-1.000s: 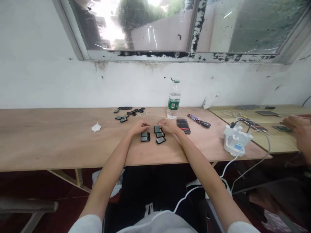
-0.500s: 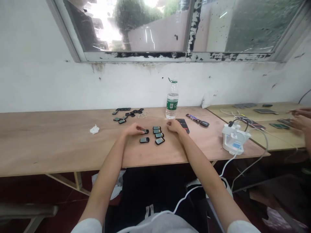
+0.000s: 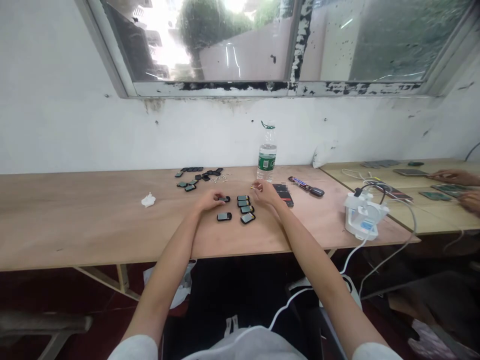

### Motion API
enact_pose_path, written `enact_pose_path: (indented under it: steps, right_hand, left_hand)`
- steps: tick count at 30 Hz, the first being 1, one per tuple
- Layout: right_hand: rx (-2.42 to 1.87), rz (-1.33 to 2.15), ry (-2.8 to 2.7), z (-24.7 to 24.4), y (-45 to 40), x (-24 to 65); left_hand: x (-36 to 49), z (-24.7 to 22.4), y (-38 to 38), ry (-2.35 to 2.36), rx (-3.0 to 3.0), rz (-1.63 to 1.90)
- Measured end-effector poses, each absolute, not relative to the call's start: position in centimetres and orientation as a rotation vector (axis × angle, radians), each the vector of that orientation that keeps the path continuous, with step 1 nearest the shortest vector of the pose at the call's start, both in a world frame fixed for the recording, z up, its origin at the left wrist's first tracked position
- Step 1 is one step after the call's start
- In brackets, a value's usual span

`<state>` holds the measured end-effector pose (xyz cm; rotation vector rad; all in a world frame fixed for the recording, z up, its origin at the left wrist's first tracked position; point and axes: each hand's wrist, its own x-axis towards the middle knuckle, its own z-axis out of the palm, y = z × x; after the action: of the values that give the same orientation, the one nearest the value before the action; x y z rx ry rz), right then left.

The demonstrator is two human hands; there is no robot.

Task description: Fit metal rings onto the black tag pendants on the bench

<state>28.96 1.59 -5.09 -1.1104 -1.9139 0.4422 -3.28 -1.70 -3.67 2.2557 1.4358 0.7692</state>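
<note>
My left hand [image 3: 210, 201] is closed on the end of a small black device with a grey panel [image 3: 225, 199]. My right hand [image 3: 264, 193] pinches a tiny yellowish piece [image 3: 252, 187] at its fingertips, just left of a dark phone [image 3: 283, 195]. Between my hands a column of similar black devices [image 3: 245, 209] lies on the wood, grey panels up, some with a yellowish corner. One more black device [image 3: 224, 216] rests just below my left hand. Farther back are a pile of black pieces [image 3: 212, 173] and scattered tiny pale bits [image 3: 221, 178].
A water bottle [image 3: 267, 155] stands behind my right hand. To the right are a wrapped snack bar [image 3: 299, 183], a black fob [image 3: 317, 192] and a white power strip [image 3: 362, 222] with cables. White tissue [image 3: 148, 200] lies left. A co-worker's hands [image 3: 455, 177] are at far right.
My right hand has shifted slightly left and turned, and the tiny yellowish piece now shows at its fingertips. My left hand stays with its device. The co-worker's hands have moved.
</note>
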Motion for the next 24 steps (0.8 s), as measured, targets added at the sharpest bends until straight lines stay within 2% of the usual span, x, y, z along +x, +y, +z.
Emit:
enact_pose_path:
  steps: [9,14,24]
  right_hand:
    - [-0.853,0.693,-1.702,-4.7,1.2,28.1]
    - [-0.789,0.766,-1.681,-4.8,0.6,27.2]
    - [-0.825,0.574,-1.884,-4.5,-0.5,26.0]
  left_hand:
    - [-2.5,-3.3,-2.4,1.477,2.229,0.803]
    - [-1.0,-3.3,-2.5,1.36,2.442,1.029]
    - [1.9,-3.9,-3.0,1.07,2.668,1.127]
